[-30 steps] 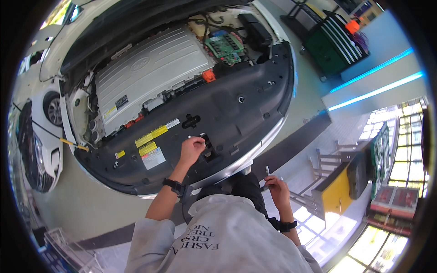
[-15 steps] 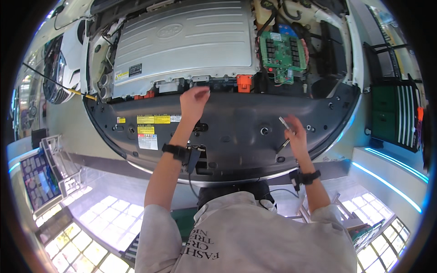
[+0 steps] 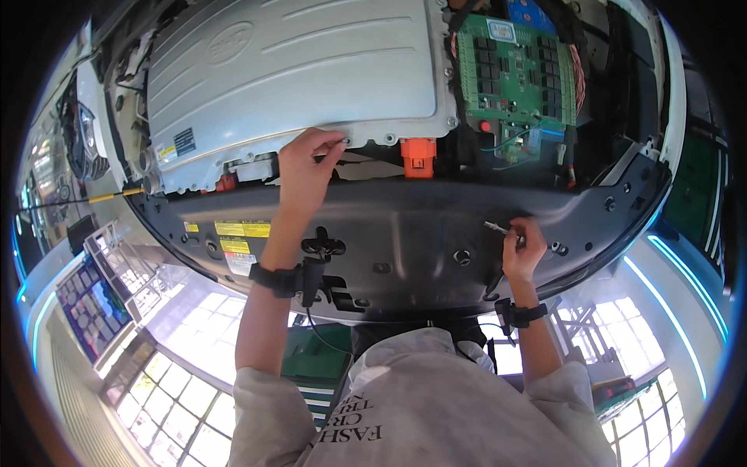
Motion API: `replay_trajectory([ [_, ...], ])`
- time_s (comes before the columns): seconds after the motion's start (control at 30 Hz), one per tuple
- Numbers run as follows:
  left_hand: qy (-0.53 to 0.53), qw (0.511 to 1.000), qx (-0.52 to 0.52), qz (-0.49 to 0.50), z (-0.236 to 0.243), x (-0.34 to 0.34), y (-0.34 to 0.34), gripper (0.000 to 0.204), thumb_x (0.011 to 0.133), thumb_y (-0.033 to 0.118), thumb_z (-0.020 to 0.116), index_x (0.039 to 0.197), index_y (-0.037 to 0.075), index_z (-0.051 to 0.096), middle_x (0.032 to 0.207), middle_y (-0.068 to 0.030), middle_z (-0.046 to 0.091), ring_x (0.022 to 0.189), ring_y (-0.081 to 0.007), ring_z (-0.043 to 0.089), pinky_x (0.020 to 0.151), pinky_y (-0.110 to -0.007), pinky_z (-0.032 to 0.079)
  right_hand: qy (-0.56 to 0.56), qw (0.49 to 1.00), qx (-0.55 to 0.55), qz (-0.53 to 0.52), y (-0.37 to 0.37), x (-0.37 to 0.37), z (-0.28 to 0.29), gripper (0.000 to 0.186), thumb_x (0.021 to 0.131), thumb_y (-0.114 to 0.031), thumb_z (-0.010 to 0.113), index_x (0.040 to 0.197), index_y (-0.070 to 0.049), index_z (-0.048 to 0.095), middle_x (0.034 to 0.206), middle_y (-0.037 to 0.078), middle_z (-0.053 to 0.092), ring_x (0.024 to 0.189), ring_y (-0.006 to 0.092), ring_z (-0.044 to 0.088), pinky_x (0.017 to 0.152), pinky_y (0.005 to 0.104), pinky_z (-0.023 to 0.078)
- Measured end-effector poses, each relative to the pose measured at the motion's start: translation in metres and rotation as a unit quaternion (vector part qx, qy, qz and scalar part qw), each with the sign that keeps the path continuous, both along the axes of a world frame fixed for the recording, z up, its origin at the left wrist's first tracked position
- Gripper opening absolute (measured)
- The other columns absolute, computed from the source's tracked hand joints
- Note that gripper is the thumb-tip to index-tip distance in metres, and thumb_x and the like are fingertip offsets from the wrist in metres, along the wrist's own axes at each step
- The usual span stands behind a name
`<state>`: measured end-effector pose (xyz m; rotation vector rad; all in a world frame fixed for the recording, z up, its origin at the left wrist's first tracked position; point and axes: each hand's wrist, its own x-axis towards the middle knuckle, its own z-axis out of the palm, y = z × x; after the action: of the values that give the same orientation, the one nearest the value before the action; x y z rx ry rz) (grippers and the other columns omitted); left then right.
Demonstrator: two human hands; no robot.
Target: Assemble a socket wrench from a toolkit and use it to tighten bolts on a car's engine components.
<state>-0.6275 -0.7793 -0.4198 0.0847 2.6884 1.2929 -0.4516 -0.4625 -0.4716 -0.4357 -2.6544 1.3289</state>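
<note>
My left hand (image 3: 303, 169) is closed in a pinch at the front flange of a large silver metal cover (image 3: 311, 86). Between its thumb and fingertip, right at the flange, sits what looks like a small bolt (image 3: 345, 142). My right hand (image 3: 526, 247) is wrapped round a socket wrench, whose silver end (image 3: 495, 227) points up and left. The wrench's dark lower part runs down below the palm, and the fingers hide its middle. This hand hovers over a black plastic front panel (image 3: 412, 222), apart from the cover.
Right of the left hand, an orange connector (image 3: 419, 158) juts out below the cover's flange. A green circuit board (image 3: 517, 78) with loose thin wires lies at the right. Yellow warning labels (image 3: 243, 229) mark the panel's left part. A thin cable hangs from each wrist strap.
My left hand has come up to the cover's flange, its fingertips now at the edge. The right hand still holds the wrench, now turned flatter. The view has shifted closer to the cover.
</note>
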Motion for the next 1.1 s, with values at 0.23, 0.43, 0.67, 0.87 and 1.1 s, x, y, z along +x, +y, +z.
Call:
replay_trajectory([
  [0.23, 0.009, 0.999, -0.029, -0.031, 0.005, -0.004, 0.006, 0.013, 0.077, -0.001, 0.066, 0.09, -0.001, 0.068, 0.084, -0.0109, 0.066, 0.073, -0.0193, 0.065, 0.068, -0.027, 0.052, -0.009, 1.0, -0.02, 0.007, -0.002, -0.003, 0.002, 0.009, 0.073, 0.0, 0.054, 0.081, 0.0, 0.057, 0.07, 0.011, 0.053, 0.058, 0.022, 0.056, 0.054, 0.0297, 0.044],
  [0.43, 0.032, 0.989, -0.109, -0.096, 0.01, -0.011, 0.007, 0.013, 0.075, -0.003, 0.065, 0.087, -0.001, 0.067, 0.083, -0.012, 0.065, 0.07, -0.022, 0.064, 0.067, -0.029, 0.051, 0.01, 0.999, -0.05, 0.002, -0.005, -0.004, 0.0, 0.006, 0.072, -0.001, 0.055, 0.077, -0.002, 0.057, 0.07, 0.01, 0.054, 0.058, 0.0234, 0.057, 0.053, 0.0306, 0.045],
  [0.67, 0.102, 0.951, -0.203, -0.21, 0.022, -0.015, 0.01, 0.013, 0.075, -0.004, 0.06, 0.086, 0.0, 0.065, 0.088, -0.0097, 0.062, 0.074, -0.0293, 0.06, 0.069, -0.034, 0.049, 0.037, 0.998, -0.041, -0.009, -0.003, -0.005, 0.006, 0.004, 0.072, -0.003, 0.058, 0.076, -0.004, 0.058, 0.068, 0.008, 0.055, 0.056, 0.0237, 0.057, 0.05, 0.0305, 0.044],
  [0.87, 0.119, 0.921, -0.239, -0.284, 0.023, -0.016, 0.008, 0.015, 0.074, -0.001, 0.062, 0.088, 0.001, 0.065, 0.091, -0.0095, 0.062, 0.077, -0.0298, 0.061, 0.071, -0.034, 0.051, 0.048, 0.998, -0.047, -0.007, -0.005, 0.002, -0.004, 0.004, 0.072, -0.003, 0.06, 0.075, -0.004, 0.058, 0.068, 0.007, 0.055, 0.052, 0.0233, 0.055, 0.048, 0.0304, 0.043],
  [1.1, -0.035, 0.978, -0.166, -0.125, 0.021, -0.017, 0.005, 0.015, 0.075, 0.003, 0.067, 0.089, -0.001, 0.066, 0.088, -0.014, 0.065, 0.079, -0.0225, 0.066, 0.071, -0.032, 0.052, 0.075, 0.996, -0.048, -0.005, -0.005, 0.0, -0.005, 0.005, 0.071, -0.003, 0.061, 0.073, -0.005, 0.057, 0.066, 0.006, 0.054, 0.049, 0.0222, 0.053, 0.046, 0.0307, 0.041],
])
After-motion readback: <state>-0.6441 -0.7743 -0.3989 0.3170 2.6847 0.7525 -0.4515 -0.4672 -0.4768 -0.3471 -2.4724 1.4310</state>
